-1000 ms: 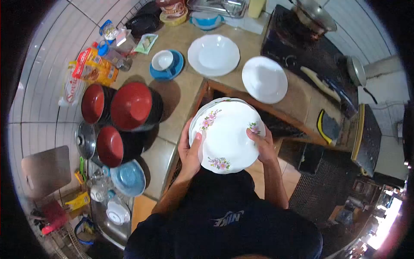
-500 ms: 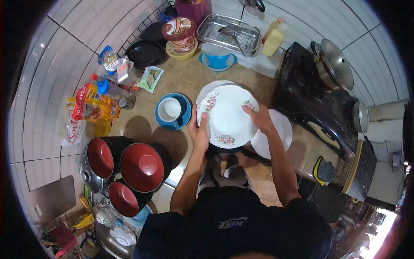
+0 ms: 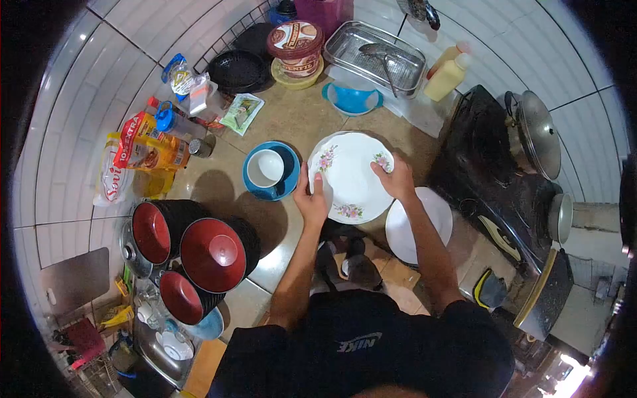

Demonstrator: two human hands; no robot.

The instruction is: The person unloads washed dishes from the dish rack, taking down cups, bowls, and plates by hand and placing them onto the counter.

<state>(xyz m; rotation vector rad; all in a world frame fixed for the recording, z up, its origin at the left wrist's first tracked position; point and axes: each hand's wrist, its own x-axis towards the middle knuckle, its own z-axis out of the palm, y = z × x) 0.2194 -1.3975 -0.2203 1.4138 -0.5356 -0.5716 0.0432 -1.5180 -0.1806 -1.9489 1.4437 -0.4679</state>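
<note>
A white plate (image 3: 352,179) with a wavy rim and pink flower sprigs is gripped between my two hands at the counter's front edge. My left hand (image 3: 313,199) is closed on its left side, thumb on the upper face. From the right, my right hand (image 3: 396,178) pinches the rim, also thumb on top. A sliver of another pale rim shows behind the plate's upper left edge; whether it touches the held plate I cannot tell. Close to my right forearm lies a plain white plate (image 3: 415,229). Left of my left hand, a white cup (image 3: 265,168) sits on blue dishware (image 3: 290,174).
Black pots with red insides (image 3: 211,255) stand at the left, near the sink (image 3: 161,361). Bottles and packets line the left wall. At the back are a blue bowl (image 3: 353,99), a wire basket (image 3: 418,69) and a tub (image 3: 296,48). A black stove (image 3: 474,142) occupies the right.
The view has shifted slightly. The floral plate now covers more of the pale rim behind it, while both hands keep their hold.
</note>
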